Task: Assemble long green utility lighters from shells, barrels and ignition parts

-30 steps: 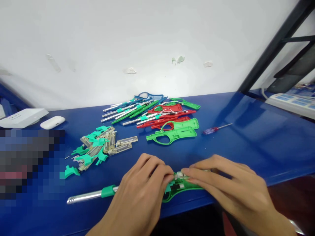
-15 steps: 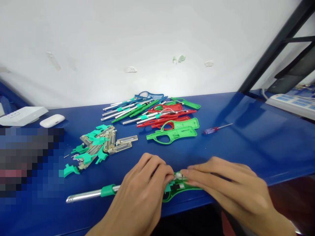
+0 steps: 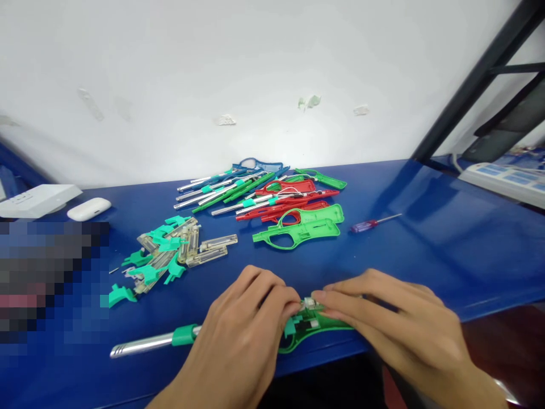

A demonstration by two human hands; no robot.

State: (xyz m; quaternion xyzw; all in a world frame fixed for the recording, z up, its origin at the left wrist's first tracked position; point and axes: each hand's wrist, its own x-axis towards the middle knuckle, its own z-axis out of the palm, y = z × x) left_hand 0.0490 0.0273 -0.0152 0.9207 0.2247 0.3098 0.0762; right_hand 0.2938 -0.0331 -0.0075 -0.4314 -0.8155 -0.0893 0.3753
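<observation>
A green lighter body [image 3: 298, 335] lies half open near the table's front edge, its inner parts showing between my hands. Its metal tube [image 3: 145, 345] with a green collar sticks out to the left. My left hand [image 3: 244, 335] is closed over the body's tube end, fingertips pressed together at the inner parts. My right hand [image 3: 400, 329] grips the handle end from the right, thumb and fingers at a small clear part [image 3: 310, 303]. The undersides of both hands are hidden.
Behind lie blue, green and red lighter halves [image 3: 293, 187] with metal tubes. Clear tanks [image 3: 208, 255] and teal triggers [image 3: 147, 274] are piled at left. A screwdriver [image 3: 364, 226] lies right, a white case [image 3: 89, 209] far left, and a power strip [image 3: 506, 182] far right.
The metal tube's tip has shifted slightly left and down, tilting the lighter body a little. Both hands keep nearly the same hold.
</observation>
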